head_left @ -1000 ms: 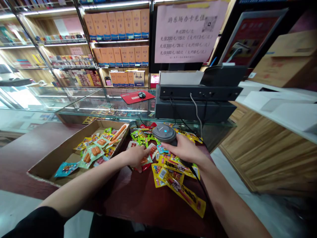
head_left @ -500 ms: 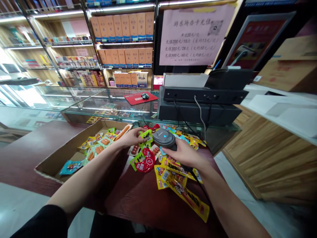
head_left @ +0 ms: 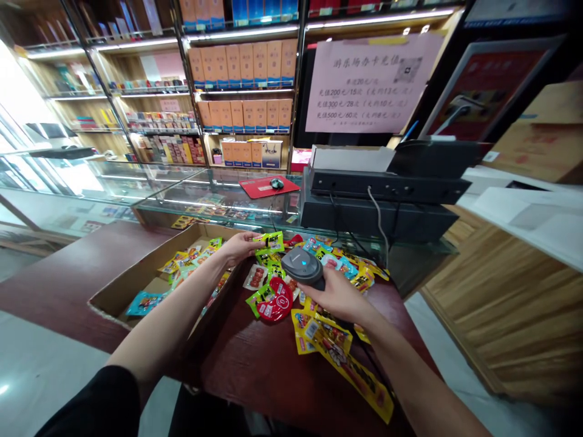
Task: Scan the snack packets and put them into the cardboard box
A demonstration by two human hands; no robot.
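Between the fingers of my left hand (head_left: 240,247) is a green snack packet (head_left: 272,241), raised a little over the pile. My right hand (head_left: 337,294) grips a dark grey barcode scanner (head_left: 301,265), whose head points left toward the packet and shows a small blue light. Below the scanner lie a round red packet (head_left: 277,299) and a small packet of reddish pieces (head_left: 255,277). Long yellow snack packets (head_left: 350,370) spread toward the table's front edge. An open cardboard box (head_left: 109,308) with several mixed packets stands under my left forearm.
A glass display counter (head_left: 182,194) runs behind the brown table (head_left: 54,273), with a mouse on a red mat (head_left: 259,187). At the back right stands a black machine (head_left: 382,212) with hanging cables. Cartons (head_left: 532,142) sit on the wooden cabinet side at right.
My left hand has lifted the green packet off the pile and holds it flatter, left of the scanner. The scanner stays in my right hand. The whole view has shifted slightly.
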